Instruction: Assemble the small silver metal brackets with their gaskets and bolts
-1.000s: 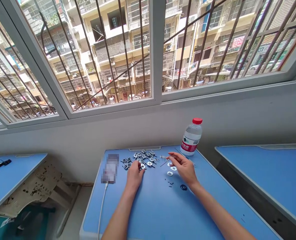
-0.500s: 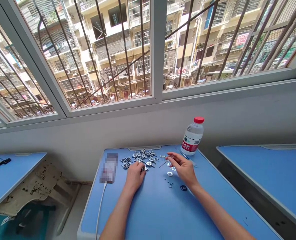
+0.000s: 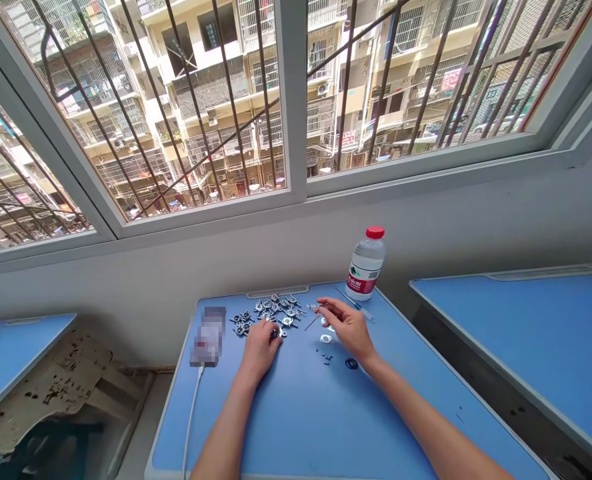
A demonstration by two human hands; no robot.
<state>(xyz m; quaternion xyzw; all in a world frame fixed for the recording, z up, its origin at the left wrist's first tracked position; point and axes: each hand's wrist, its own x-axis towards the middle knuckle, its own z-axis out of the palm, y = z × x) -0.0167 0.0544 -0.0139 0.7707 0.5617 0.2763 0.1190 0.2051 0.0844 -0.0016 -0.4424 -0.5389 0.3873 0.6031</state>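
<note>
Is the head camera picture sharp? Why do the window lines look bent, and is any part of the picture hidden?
In the head view, the window frame looks tilted and bent from wide-angle distortion, with bright daylight behind it; the small metal parts look fairly sharp; the rectangle beside them is pixelated, hiding what it shows.

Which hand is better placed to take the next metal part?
Left, probably: the left hand lies at the edge of the pile of small metal parts, while the right hand is farther away, fingers pinched.
</note>
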